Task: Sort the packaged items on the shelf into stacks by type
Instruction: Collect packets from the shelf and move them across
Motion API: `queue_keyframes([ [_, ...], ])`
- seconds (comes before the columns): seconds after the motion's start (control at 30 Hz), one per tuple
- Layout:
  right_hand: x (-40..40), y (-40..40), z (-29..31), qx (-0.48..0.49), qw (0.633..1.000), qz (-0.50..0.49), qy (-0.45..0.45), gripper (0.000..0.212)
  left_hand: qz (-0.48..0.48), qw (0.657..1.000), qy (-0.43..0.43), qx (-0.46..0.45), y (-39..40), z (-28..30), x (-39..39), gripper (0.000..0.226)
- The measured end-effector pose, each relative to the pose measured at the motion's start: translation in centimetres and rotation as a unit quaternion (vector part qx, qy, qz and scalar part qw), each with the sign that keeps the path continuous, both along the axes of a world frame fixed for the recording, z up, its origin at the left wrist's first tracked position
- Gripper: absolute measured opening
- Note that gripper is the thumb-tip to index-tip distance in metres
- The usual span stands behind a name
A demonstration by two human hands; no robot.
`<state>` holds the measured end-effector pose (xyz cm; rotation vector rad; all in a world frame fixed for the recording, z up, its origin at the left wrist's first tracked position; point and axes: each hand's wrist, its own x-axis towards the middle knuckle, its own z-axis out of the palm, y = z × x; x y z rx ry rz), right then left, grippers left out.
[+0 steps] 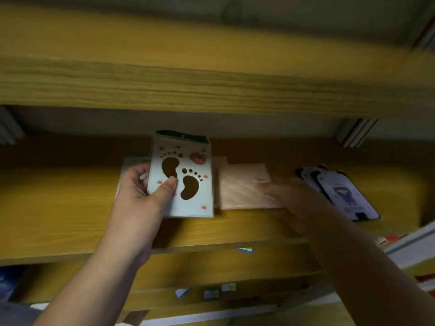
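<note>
Two hands work over the wooden shelf [70, 208]. The left hand [141, 187] has its fingers [168, 185] clamped on a white footprint-window package [182, 175], thumb pressed on the front, the other fingers behind it; the package is tilted up off the shelf, its green top edge pointing toward the back. Just behind and to the left of those fingers, a second white package [131, 162] shows partly, mostly hidden by the hand. The right hand [289, 196] is blurred and lies flat over the near right corner of a pink quilted packet [242, 187]; whether its fingers grip the packet I cannot tell. Another pink piece [221, 160] peeks out behind that packet. Right of the right hand, dark phone-case packages [339, 191] lie overlapped on the shelf. An upper shelf board [211, 85] overhangs everything, blocking the view above. Below, small labels [211, 294] sit on a lower shelf.
</note>
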<state>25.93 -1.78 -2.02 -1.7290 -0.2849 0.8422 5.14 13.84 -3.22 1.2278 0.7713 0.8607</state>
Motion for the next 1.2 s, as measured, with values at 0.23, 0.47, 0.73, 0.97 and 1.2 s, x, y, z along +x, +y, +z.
queue_keyframes([
  [0.23, 0.8, -6.0, 1.5, 0.163, 0.972, -0.038, 0.166, 0.044, 0.005, 1.0, -0.002, 0.008, -4.5, 1.1, 0.6, 0.031],
  [0.47, 2.0, -16.9, 2.8, 0.21, 0.971, -0.092, 0.067, 0.017, -0.036, 0.999, -0.029, 0.015, -13.4, 2.0, 3.0, 0.025],
  [0.73, 4.0, -31.9, 3.9, 0.221, 0.97, -0.097, -0.004, 0.009, -0.051, 0.998, -0.046, -0.015, -26.9, 2.1, 7.2, 0.036],
  [0.97, 6.3, -46.1, 5.0, 0.237, 0.967, -0.089, 0.01, 0.03, -0.112, 0.991, -0.053, -0.044, -38.6, 3.4, 12.5, 0.045],
  [1.2, 9.9, -55.4, 5.5, 0.332, 0.912, -0.229, 0.078, 0.02, -0.216, 0.974, -0.014, -0.064, -47.5, 4.5, 19.9, 0.031],
])
